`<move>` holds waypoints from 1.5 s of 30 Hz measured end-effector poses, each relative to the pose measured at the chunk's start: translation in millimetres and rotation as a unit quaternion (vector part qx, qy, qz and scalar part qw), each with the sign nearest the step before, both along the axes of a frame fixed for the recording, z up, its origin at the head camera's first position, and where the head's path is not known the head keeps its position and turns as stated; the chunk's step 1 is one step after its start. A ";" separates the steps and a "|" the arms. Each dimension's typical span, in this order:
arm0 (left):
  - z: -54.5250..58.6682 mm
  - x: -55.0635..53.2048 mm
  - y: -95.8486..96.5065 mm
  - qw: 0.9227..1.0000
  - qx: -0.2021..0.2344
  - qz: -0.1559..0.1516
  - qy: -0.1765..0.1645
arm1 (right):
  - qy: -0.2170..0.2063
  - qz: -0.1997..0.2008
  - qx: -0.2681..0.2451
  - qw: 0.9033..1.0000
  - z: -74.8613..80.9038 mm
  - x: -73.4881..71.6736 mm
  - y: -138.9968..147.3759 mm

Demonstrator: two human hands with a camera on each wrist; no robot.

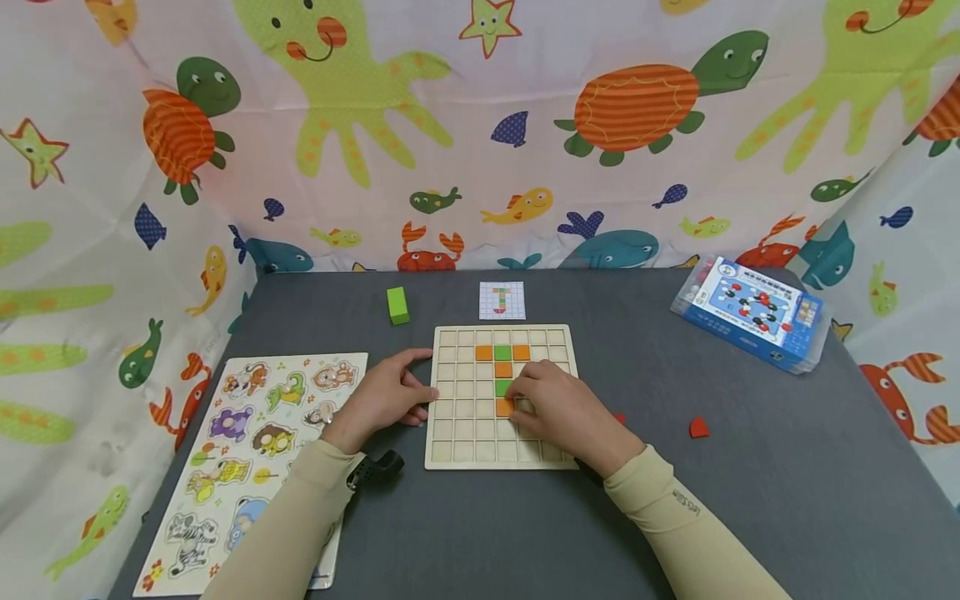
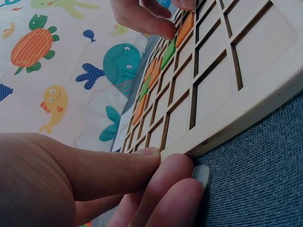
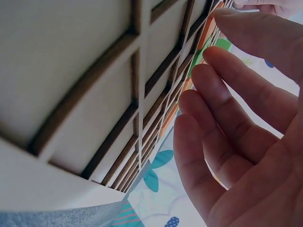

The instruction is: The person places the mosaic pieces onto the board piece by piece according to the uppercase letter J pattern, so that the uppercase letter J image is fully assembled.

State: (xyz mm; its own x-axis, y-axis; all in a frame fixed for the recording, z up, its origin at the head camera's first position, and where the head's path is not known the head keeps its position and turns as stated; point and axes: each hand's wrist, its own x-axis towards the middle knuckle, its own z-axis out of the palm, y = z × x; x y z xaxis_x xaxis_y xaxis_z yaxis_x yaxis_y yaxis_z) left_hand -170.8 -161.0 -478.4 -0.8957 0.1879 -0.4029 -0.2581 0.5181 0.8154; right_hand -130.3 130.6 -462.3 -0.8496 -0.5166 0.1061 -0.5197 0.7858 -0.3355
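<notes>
A pale wooden grid board (image 1: 465, 454) lies in the middle of the table, with several orange and green square tiles in its cells. At its left edge, my left hand (image 1: 386, 392) grips the rim, thumb on top and fingers curled against the side. My right hand (image 1: 558, 408) is over the board's right half. Its thumb touches the lowest orange tile (image 1: 504, 407), and its index fingertip is close by the green tile (image 1: 502, 387) above that one. The other right fingers are loosely bent and apart. A small card (image 1: 502, 301) with a coloured grid pattern lies beyond the board.
A green block (image 1: 397, 306) stands at the back left. On the left lies an animal puzzle board (image 1: 288, 392), partly under my left forearm. Red pieces (image 1: 699, 427) lie right of the board, one partly hidden by my right wrist. A blue-labelled plastic box (image 1: 753, 312) sits at the back right.
</notes>
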 end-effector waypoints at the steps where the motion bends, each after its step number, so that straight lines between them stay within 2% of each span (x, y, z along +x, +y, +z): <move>1: 0.4 0.1 -0.1 1.000 0.001 0.000 0.000 | -0.001 0.000 0.001 1.000 0.1 0.0 0.0; 11: 4.6 1.3 0.8 1.000 -0.003 -0.002 0.003 | -0.011 0.000 -0.002 1.000 1.2 -0.1 0.1; 20: 5.6 1.0 0.0 1.000 0.007 -0.003 0.001 | 0.000 0.004 -0.011 1.000 0.0 -2.5 2.5; 24: 4.4 0.2 -0.4 1.000 0.007 -0.001 0.003 | -0.006 0.003 -0.012 1.000 5.4 -6.2 9.1; 30: 1.6 -0.4 0.2 1.000 0.001 0.000 0.000 | -0.019 -0.036 -0.009 0.999 14.2 -10.6 36.1; 34: 2.4 -0.3 1.3 1.000 -0.004 0.000 -0.002 | -0.029 -0.062 -0.015 0.998 18.7 -8.0 59.9; 40: 4.1 -0.1 1.0 1.000 -0.003 0.001 -0.007 | -0.043 -0.094 -0.004 0.995 23.4 3.1 93.0; 45: 2.3 -1.4 1.5 1.000 -0.007 0.002 -0.010 | -0.038 -0.104 0.007 0.994 22.4 15.3 123.9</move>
